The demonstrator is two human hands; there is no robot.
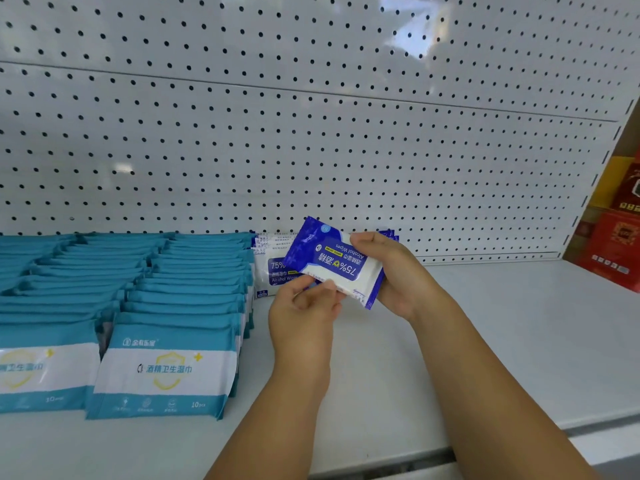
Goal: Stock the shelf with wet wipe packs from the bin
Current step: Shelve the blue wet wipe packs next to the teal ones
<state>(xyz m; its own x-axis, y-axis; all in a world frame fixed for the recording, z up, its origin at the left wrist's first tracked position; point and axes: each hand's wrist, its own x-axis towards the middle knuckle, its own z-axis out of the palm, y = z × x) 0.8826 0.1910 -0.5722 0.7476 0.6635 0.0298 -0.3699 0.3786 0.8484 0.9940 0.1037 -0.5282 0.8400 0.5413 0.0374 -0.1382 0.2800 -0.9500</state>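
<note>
View: head camera, looking forward and down at a shop shelf.
Held pack [332, 263]: a blue and white wet wipe pack, held in the air above the shelf by both hands. It is tilted, and its print reads upside down from here: "75%" and "Alcohol Wipes".
Right hand [398, 277]: grips the pack's right end, with the thumb curled over the top edge and the fingers hidden behind the pack.
Left hand [304, 308]: pinches the pack's lower left edge between thumb and fingertips, with the back of the hand toward the camera.
Where the pack is: in front of the back panel, just before the blue packs already on the shelf and partly covering them. It is lifted off the shelf surface.
Shelved blue packs [273, 270]: a short row of the same blue and white kind stands near the back panel, just right of the teal rows. One front face shows "75%". More blue corners peek out behind the right hand's thumb.
Teal packs [166, 368]: at least 2 rows fill the shelf's left part, the packs overlapping and leaning back. The front faces are teal and white with a yellow shield mark and "10" printed low down.
Shelf [502, 341]: a white flat surface, bare under and right of the forearms.
Back panel [311, 133]: white pegboard with dark round holes.
Red boxes [616, 247]: stacked at the far right edge, beyond the shelf's end upright. Their print is too blurred to read.
</note>
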